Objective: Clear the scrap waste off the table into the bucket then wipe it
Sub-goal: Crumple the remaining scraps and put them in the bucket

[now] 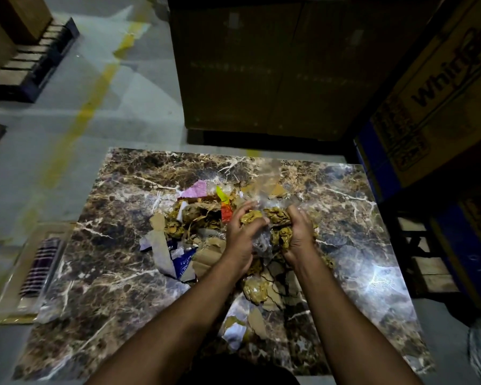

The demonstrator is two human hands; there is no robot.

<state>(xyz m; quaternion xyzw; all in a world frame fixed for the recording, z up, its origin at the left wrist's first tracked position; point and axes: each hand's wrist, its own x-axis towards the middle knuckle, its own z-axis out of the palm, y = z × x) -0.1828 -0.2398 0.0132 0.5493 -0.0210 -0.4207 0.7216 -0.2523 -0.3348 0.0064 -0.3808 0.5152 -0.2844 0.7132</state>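
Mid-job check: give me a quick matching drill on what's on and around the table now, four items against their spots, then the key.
Items:
1. pink scrap
2. blue scrap
3. crumpled brown paper
4. striped cloth

Places:
A. off the marble table's left edge, in a clear wrapper
B. gripped between the left hand and right hand
C. far side of the scrap pile
D. near-left part of the pile, beside the left forearm

Pairs: 1-C, 2-D, 3-B, 4-A

We count two hands (240, 240), one marble-patterned table (100, 287), one scrap heap (184, 234), and three cardboard boxes (267, 65).
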